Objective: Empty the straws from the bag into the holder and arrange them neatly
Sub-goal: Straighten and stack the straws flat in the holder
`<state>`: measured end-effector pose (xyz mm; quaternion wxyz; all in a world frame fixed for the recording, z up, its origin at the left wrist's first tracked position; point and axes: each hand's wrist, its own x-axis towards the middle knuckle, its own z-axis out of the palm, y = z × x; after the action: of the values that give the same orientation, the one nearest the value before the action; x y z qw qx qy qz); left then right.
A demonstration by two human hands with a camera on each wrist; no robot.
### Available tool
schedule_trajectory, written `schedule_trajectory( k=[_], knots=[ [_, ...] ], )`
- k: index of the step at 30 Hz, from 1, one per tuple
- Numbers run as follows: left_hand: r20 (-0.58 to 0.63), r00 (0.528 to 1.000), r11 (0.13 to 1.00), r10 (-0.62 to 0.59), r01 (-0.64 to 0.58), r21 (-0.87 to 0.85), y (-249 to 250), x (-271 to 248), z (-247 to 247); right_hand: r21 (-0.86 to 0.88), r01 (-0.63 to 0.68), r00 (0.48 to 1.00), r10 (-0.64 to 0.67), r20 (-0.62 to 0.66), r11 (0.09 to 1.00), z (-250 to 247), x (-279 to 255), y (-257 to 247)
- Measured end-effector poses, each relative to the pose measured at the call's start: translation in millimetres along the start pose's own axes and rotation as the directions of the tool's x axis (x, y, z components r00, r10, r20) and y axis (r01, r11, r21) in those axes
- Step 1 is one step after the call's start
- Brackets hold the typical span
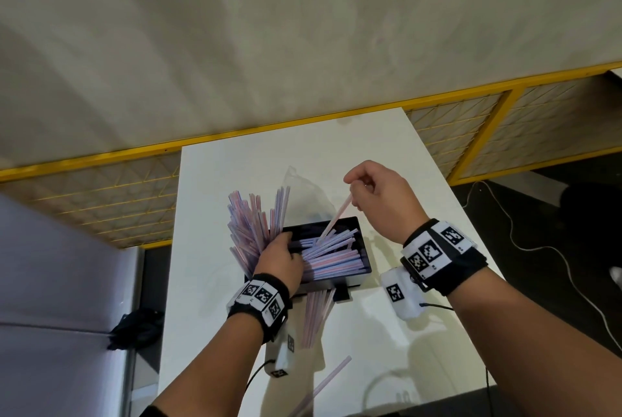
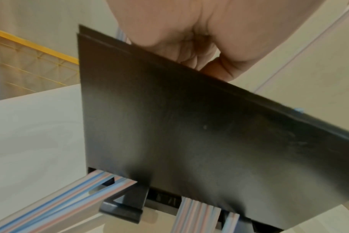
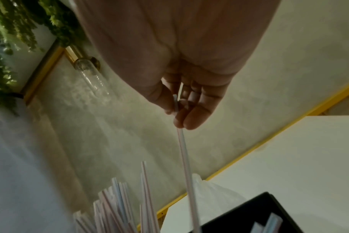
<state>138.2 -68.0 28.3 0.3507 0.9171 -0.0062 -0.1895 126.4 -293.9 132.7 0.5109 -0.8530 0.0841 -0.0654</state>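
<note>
While the black holder [image 1: 361, 250] sits mid-table [image 1: 387, 147], it contains striped straws [image 1: 331, 257] lying crosswise. Left hand [image 1: 279, 257]: fingers curled round an upright fanned bundle of straws [image 1: 255, 214] at the holder's left end. Right hand [image 1: 377, 196]: thumb and fingertips pinching one single straw [image 1: 336, 216], lower end in the holder. Clear bag [image 1: 308, 193]: behind the holder. Loose straws [image 1: 314, 319]: beside the holder's near side.

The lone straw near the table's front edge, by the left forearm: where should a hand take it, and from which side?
Pinch the lone straw at mid-length, from above, fingers across its thin shaft. It lies flat and diagonal on the table, apart from the holder, so both long sides look free. Its near end runs out of view.
</note>
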Motion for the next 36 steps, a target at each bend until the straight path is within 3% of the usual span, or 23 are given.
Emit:
schedule_trajectory(
  k=[5, 12, 17, 20, 23, 27, 33, 36],
  knots=[
    [0.025, 0.999, 0.996, 0.022, -0.020, -0.090, -5.4, 1.3, -3.9, 0.105, -0.093, 0.996, 0.093, 0.006, 0.990, 2.6, -4.9, 12.5],
    [0.089, 0.990, 0.989, 0.110, -0.100, -0.111, -10.6, 2.6, -6.6, -0.090, -0.182, 0.968, 0.194, 0.161, 0.979, 41.2, -29.4, 37.1],
    [0.289, 0.940, 0.983, 0.180, -0.167, -0.070, -6.8, -1.1, -6.3, -0.381, 0.030, 0.953, 0.089, 0.290, 0.924, 52.7, -40.2, 39.8],
    [0.371, 0.902, 0.950, 0.223, -0.286, 0.123, -4.5, -0.6, -2.9, -0.429, 0.083, 0.974, 0.017, 0.224, 0.899, 48.0, -42.5, 35.7],
    [0.409, 0.879, 0.832, 0.245, -0.406, 0.377, 1.4, 2.0, -4.0, -0.370, 0.055, 0.993, -0.011, 0.121, 0.928, 35.7, -47.2, 35.9],
    [0.450, 0.873, 0.714, 0.187, -0.435, 0.548, 8.5, 6.5, -6.4, -0.349, -0.023, 0.997, 0.047, 0.060, 0.937, 18.5, -63.1, 52.3],
    [0.328, 0.876, 0.859, 0.354, -0.443, 0.256, 9.0, -1.7, -19.0, -0.262, -0.307, 0.925, 0.352, 0.143, 0.915, 15.3, -100.7, 95.1],
    [0.255, 0.873, 0.861, 0.416, -0.469, 0.197, 2.0, -18.4, -31.0, -0.321, -0.319, 0.872, 0.409, 0.268, 0.892, 31.4, -121.7, 107.3]
  ],
)
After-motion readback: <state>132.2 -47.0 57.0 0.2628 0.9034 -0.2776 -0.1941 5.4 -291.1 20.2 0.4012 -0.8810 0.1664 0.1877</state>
